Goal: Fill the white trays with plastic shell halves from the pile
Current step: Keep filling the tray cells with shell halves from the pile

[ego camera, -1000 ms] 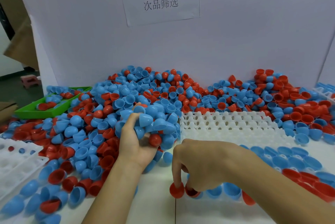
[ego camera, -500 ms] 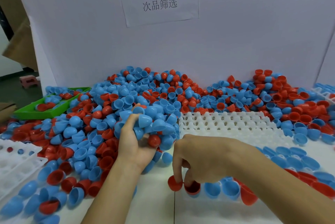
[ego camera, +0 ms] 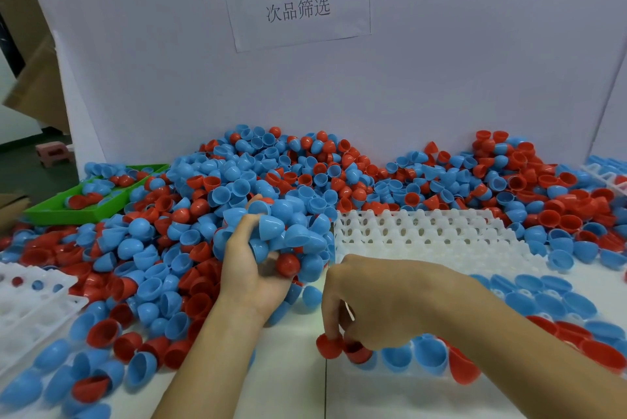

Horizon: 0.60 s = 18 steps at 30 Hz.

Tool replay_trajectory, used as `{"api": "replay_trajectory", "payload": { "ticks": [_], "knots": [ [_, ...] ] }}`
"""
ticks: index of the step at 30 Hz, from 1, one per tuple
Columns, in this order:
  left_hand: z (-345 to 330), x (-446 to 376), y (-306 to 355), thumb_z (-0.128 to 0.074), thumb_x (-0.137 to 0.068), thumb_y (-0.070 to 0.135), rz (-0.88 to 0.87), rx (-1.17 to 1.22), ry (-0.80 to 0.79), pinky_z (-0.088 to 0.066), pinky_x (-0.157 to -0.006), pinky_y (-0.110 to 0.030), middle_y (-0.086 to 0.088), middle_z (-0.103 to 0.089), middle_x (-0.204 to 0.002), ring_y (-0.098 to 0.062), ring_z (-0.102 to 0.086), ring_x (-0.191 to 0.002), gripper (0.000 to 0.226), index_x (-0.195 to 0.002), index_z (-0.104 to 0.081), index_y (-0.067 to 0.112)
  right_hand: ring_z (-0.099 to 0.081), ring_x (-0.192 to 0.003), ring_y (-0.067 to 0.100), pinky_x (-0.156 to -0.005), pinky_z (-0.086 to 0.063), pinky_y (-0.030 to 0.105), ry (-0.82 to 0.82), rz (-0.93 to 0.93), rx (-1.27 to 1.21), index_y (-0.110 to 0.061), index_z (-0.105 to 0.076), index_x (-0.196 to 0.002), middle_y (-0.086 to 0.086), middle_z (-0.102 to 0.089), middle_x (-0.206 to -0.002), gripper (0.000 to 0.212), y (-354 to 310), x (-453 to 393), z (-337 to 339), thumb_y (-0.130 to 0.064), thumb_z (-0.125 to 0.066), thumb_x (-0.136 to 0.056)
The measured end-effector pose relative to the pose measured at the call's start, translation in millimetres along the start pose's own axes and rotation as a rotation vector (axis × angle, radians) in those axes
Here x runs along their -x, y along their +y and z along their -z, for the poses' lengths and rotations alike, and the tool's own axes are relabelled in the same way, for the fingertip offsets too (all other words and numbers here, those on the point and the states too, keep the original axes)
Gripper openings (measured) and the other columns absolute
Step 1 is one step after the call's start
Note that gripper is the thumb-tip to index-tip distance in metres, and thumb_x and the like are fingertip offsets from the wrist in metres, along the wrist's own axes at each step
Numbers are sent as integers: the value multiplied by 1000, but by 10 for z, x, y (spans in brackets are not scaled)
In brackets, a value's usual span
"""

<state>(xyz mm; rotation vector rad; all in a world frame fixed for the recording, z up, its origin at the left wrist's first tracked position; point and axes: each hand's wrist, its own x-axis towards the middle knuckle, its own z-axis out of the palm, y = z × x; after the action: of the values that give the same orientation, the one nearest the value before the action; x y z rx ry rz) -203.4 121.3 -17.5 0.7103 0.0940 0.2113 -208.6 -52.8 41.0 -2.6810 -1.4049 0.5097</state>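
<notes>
Cradling spare shell halves (ego camera: 271, 235) in my curled left hand (ego camera: 252, 269) for quick feeding, my right hand (ego camera: 376, 303) pinches a red half (ego camera: 328, 346) over the white tray (ego camera: 420, 235) beneath it.

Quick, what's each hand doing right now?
Left hand: fingers curled around a handful of shell halves at the pile.
Right hand: fingers pinching a red shell half at the white tray.

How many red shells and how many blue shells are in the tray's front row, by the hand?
Red shells: 3, the last pinched by the right hand
Blue shells: 2
Total: 5; the arm hides the rest of the row.
</notes>
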Motion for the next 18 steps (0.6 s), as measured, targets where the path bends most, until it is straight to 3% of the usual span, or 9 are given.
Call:
{"api": "replay_trajectory", "payload": {
  "ticks": [3, 7, 10, 13, 18],
  "knots": [
    [-20, 11, 0, -64, -66, 27, -7, 2, 14, -49, -100, -47, -14, -62, -105, -31, -61, -100, 50, -113, -60, 13, -54, -76, 6, -80, -59, 31, -15, -8, 24, -29, -73, -111, -7, -67, -102, 29, -12, 9, -19, -14, -63, -88],
    [-8, 11, 3, -65, -65, 26, -9, 22, -21, -60, -77, -40, -11, -66, -96, -27, -68, -85, 44, -108, -63, 13, -57, -94, 12, -75, -54, 32, 24, -8, -5, -36, -63, -105, -10, -57, -101, 18, -26, 30, -41, -39, -64, -87],
    [4, 10, 9, -64, -66, 26, -6, 24, -22, -61, -76, -41, -12, -67, -99, -29, -68, -89, 48, -113, -61, 13, -55, -90, 11, -69, -48, 28, 73, 17, 19, -41, -50, -106, -11, -53, -102, 29, -33, 16, -98, -49, -67, -84],
    [16, 6, 9, -64, -66, 27, -4, 5, -15, -58, -84, -43, -13, -67, -102, -30, -67, -95, 48, -112, -63, 12, -53, -86, 13, -59, -39, 26, 101, 37, 64, -38, -47, -108, -12, -51, -95, 37, -53, -26, -171, -47, -71, -82],
    [22, -2, -2, -63, -67, 24, -17, 17, -37, -61, -66, -38, -10, -72, -86, -26, -73, -76, 27, -90, -70, 11, -54, -88, 16, -64, -41, 29, 119, 29, 51, -38, -47, -111, -10, -49, -93, 32, -60, -32, -241, -37, -67, -85]
  ]
}}
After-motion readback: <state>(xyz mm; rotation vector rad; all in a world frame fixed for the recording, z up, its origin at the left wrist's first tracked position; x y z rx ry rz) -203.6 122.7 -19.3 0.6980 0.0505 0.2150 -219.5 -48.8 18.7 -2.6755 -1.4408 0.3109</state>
